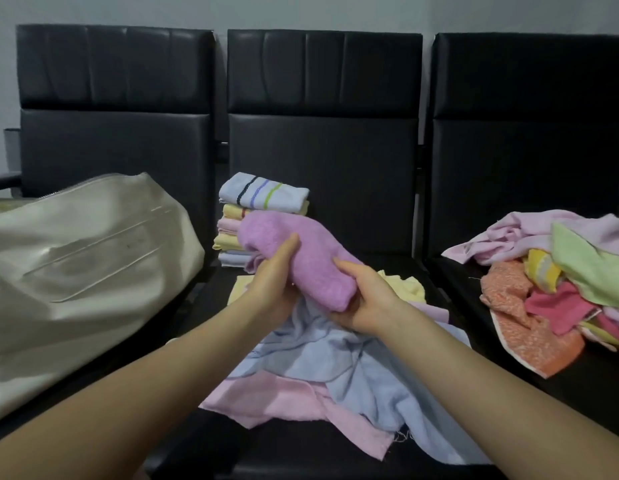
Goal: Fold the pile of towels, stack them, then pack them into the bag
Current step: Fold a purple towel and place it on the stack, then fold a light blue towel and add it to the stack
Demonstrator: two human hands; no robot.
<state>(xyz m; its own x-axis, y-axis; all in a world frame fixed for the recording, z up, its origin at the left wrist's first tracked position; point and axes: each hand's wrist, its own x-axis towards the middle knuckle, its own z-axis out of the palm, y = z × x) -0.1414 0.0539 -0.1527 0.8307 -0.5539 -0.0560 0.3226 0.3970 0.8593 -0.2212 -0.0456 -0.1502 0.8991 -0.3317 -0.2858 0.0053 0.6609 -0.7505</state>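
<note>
A folded purple towel is held above the middle seat. My left hand grips its left side, thumb on top. My right hand grips its near right end from below. Behind it stands a stack of folded towels, topped by a white one with coloured stripes. Loose towels lie under my hands: a light blue one, a pink one and a yellow one. A cream bag lies on the left seat, its zipper along the top.
A heap of unfolded towels in pink, green, orange and yellow covers the right seat. Three black padded chairs stand side by side against a pale wall.
</note>
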